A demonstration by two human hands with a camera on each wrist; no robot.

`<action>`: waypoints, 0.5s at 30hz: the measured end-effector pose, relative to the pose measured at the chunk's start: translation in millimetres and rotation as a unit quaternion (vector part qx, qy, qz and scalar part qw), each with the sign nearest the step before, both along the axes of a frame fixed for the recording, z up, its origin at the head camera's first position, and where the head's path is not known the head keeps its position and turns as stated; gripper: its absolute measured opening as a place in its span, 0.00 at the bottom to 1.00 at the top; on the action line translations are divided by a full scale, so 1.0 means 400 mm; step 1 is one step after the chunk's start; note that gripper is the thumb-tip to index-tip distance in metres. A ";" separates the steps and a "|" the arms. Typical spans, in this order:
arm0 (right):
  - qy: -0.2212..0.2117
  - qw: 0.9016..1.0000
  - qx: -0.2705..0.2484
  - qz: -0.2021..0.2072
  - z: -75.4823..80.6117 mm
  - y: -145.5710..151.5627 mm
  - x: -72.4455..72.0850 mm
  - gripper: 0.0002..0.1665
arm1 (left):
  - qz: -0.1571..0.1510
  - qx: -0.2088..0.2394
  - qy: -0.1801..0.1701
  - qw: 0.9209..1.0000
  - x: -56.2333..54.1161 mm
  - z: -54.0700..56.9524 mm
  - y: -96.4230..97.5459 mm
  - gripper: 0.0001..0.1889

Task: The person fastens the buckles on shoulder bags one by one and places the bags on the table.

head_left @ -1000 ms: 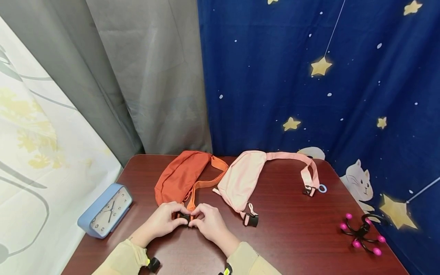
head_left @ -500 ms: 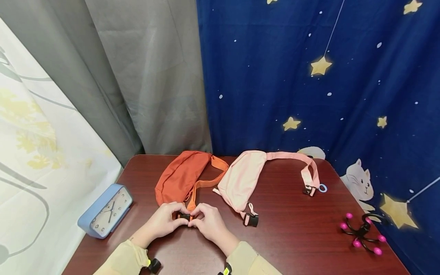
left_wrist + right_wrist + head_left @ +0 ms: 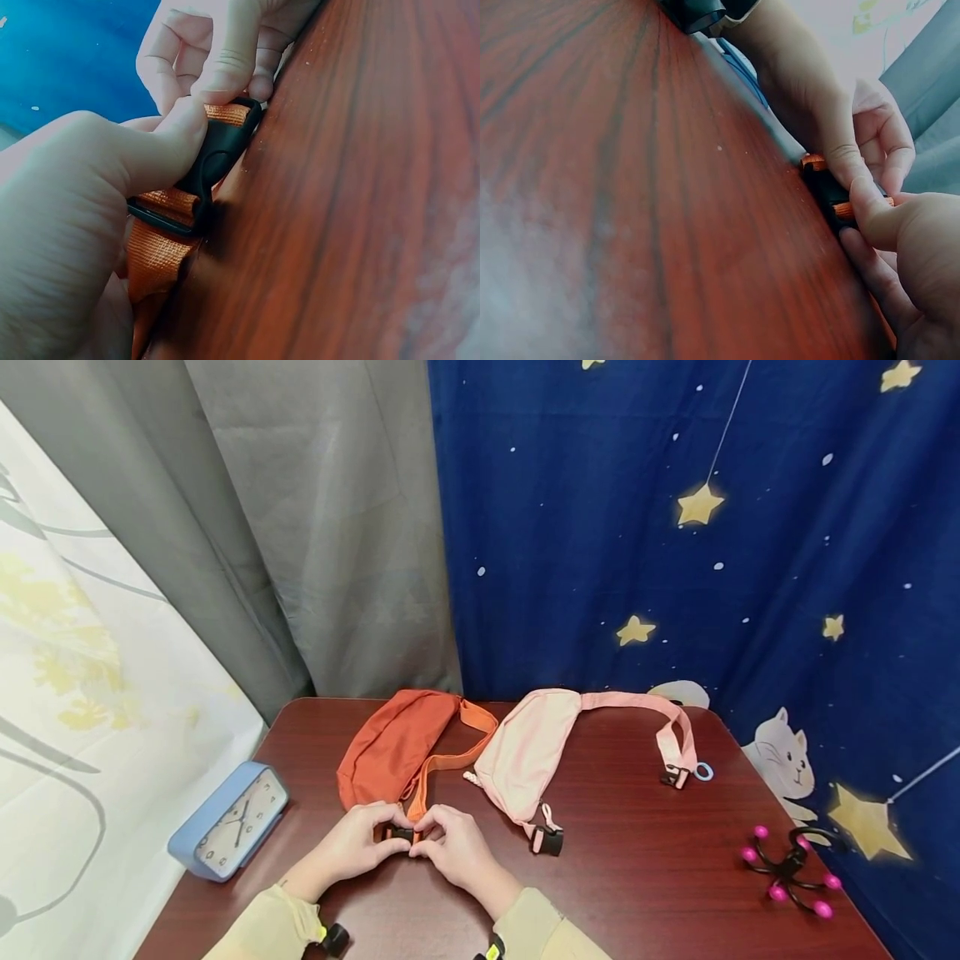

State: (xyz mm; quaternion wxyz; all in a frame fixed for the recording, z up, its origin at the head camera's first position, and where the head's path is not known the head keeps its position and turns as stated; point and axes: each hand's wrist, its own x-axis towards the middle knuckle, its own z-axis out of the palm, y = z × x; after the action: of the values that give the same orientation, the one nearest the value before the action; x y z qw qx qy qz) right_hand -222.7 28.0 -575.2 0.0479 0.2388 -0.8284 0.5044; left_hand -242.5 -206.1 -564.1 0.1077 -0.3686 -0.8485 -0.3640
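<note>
In the left wrist view a black side-release buckle (image 3: 219, 156) has orange webbing (image 3: 157, 259) threaded through both ends, and its two halves sit together. My left hand (image 3: 358, 841) pinches the buckle between thumb and fingers. At the buckle's other end my right hand (image 3: 459, 845) pinches it, the two hands meeting over the table's near middle. Just beyond them lies a rust-red waist bag (image 3: 401, 739), its orange strap (image 3: 447, 761) looping along its right side. Fingers hide part of the buckle in each view.
A pink waist bag (image 3: 528, 743) lies to the right, with an unjoined black buckle half (image 3: 547, 840) and a strap (image 3: 637, 700) ending in another buckle piece (image 3: 674, 775). A blue clock (image 3: 238, 822) stands left. A black massager with pink tips (image 3: 791, 867) lies far right.
Both hands stay at the buckle with only slight finger shifts. The bags, clock and massager have not moved.
</note>
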 end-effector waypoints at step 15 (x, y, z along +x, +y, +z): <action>0.008 1.000 0.017 0.011 0.016 0.018 0.006 0.14 | -0.016 -0.013 0.017 1.000 0.003 0.024 0.008 0.14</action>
State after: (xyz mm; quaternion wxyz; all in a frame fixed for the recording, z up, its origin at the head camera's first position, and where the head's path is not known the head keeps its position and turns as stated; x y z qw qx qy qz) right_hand -220.3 35.2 -568.6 0.0444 0.2530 -0.8339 0.4886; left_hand -241.5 -202.8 -554.7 0.1115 -0.3893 -0.8453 -0.3485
